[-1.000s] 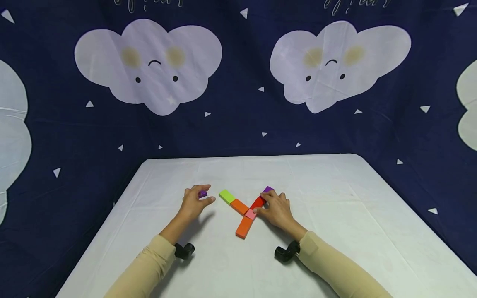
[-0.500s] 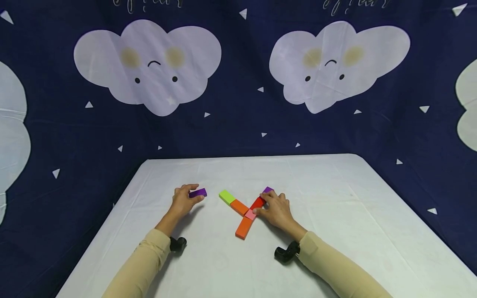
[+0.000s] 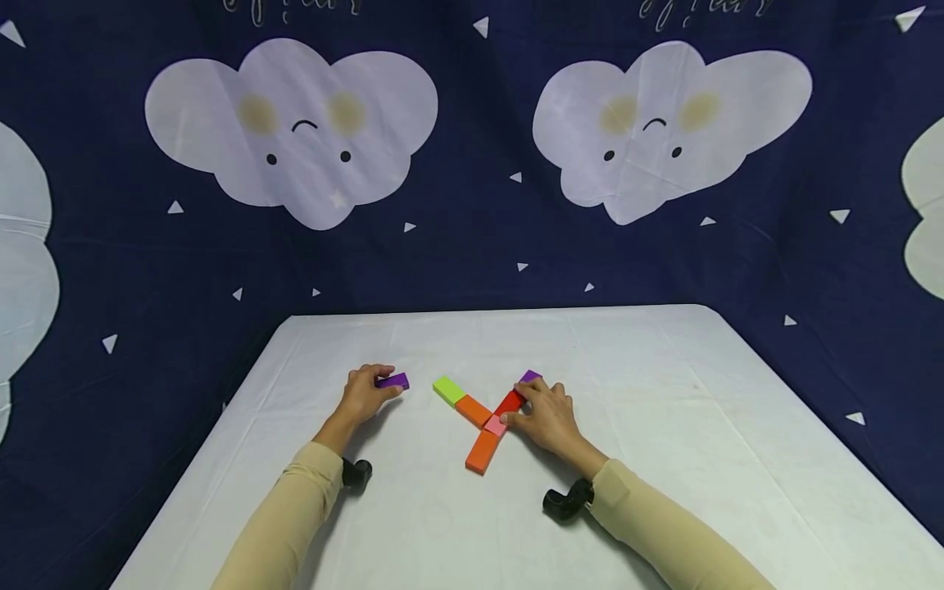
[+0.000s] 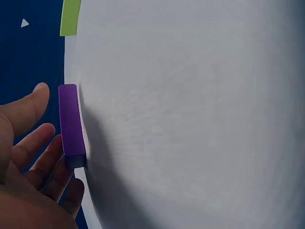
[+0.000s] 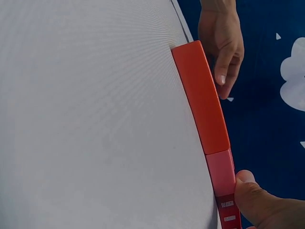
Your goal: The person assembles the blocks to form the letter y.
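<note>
In the head view a purple block (image 3: 396, 381) lies on the left, between the thumb and fingers of my left hand (image 3: 363, 395). Seen from the left wrist, that thumb stands apart from the block, with the loosely bent fingers along its far side. My right hand (image 3: 549, 416) is at a branching row of blocks, its thumb and fingers gripping the red block (image 3: 509, 401). This thumb sits beside the joint with a pink block (image 5: 220, 172). A second purple block (image 3: 530, 375) shows past my fingertips. From the pink block, an orange block (image 3: 483, 451) extends toward me.
Another orange block (image 3: 474, 410) and a lime green block (image 3: 448, 390) form the branch's left arm. All rest on a white-covered table (image 3: 664, 393). A dark blue cloth with clouds (image 3: 295, 131) hangs behind. Each wrist carries a black camera (image 3: 568, 501).
My left hand has drawn back left, uncovering more of the purple block, which stays in place; its forearm has shifted slightly. The right hand and the joined blocks have not moved.
</note>
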`<state>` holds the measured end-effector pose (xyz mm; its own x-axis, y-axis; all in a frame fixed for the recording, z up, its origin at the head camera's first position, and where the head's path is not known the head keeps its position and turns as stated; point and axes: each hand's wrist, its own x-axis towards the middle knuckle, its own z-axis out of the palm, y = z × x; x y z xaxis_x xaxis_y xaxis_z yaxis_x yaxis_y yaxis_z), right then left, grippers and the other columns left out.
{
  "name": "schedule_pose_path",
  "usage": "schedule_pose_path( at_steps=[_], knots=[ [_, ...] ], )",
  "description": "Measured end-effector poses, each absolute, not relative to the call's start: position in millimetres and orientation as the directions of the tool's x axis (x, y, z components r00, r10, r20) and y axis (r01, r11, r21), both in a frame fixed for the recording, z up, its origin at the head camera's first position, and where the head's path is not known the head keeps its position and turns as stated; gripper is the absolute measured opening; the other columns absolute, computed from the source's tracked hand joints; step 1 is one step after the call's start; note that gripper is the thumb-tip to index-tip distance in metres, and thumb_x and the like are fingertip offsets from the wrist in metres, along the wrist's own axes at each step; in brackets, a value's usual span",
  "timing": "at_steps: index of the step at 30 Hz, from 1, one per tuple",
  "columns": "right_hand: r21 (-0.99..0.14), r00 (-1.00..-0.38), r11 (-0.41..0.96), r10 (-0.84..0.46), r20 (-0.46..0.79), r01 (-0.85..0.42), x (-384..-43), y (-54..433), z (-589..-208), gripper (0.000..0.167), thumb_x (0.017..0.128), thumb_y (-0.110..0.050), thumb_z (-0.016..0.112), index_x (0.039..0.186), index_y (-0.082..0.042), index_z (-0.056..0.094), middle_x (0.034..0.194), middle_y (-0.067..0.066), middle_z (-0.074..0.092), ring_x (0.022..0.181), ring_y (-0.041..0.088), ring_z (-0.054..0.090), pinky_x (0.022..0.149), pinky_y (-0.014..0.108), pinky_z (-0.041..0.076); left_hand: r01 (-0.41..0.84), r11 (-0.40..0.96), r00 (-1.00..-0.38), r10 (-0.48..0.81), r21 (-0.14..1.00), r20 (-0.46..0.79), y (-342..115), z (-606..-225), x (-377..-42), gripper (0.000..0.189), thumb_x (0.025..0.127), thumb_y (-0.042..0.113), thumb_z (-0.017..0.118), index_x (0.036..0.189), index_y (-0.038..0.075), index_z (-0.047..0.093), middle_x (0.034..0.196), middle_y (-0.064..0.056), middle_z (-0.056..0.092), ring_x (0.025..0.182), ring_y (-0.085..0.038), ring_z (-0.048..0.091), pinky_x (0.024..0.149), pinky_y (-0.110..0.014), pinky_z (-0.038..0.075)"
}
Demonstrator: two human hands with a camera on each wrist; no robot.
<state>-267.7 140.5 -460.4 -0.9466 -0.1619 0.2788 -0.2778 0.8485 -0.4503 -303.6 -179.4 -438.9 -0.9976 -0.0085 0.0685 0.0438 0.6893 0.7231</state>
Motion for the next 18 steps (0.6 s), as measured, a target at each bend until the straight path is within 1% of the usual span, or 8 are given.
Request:
schedule_pose_path(
  at_steps=[10,14,18],
  knots=[
    [-0.451,-0.947,0.849,-0.161,0.277,-0.276,-267.1,140.1,-461.2,0.061,0.073,-0.044,0.076,0.123,-0.011,0.063,0.116,0.005,0.060,0.088,0.026,0.044,0.071,0.035,0.030,0.009,0.714,-0.999,-0.022,0.701,0.035,-180.7,-438.6,-303.0,0.039,0.085,0.013,0.067,0.122,0.002,0.060,0.124,-0.022,0.054,0.120,-0.038,0.040,0.103,-0.053,0.026],
    [-0.450,-0.946,0.849,-0.161,0.282,-0.279,-266.9,140.1,-461.0,0.061,0.073,-0.044,0.076,0.123,-0.010,0.063,0.116,0.005,0.060,0.088,0.026,0.044,0.071,0.034,0.030,-0.001,0.720,-0.999,-0.026,0.694,0.025,-181.5,-439.4,-303.1,0.038,0.084,0.013,0.068,0.120,0.001,0.062,0.122,-0.021,0.054,0.118,-0.037,0.040,0.103,-0.053,0.025],
    [-0.449,-0.945,0.848,-0.160,0.286,-0.280,-267.2,140.4,-460.9,0.061,0.073,-0.044,0.076,0.122,-0.010,0.063,0.116,0.005,0.060,0.088,0.026,0.044,0.071,0.034,0.030,0.014,0.740,-0.999,-0.016,0.673,0.038,-182.2,-440.8,-304.6,0.037,0.084,0.011,0.068,0.119,0.002,0.063,0.120,-0.021,0.056,0.116,-0.037,0.042,0.100,-0.052,0.027]
  ],
)
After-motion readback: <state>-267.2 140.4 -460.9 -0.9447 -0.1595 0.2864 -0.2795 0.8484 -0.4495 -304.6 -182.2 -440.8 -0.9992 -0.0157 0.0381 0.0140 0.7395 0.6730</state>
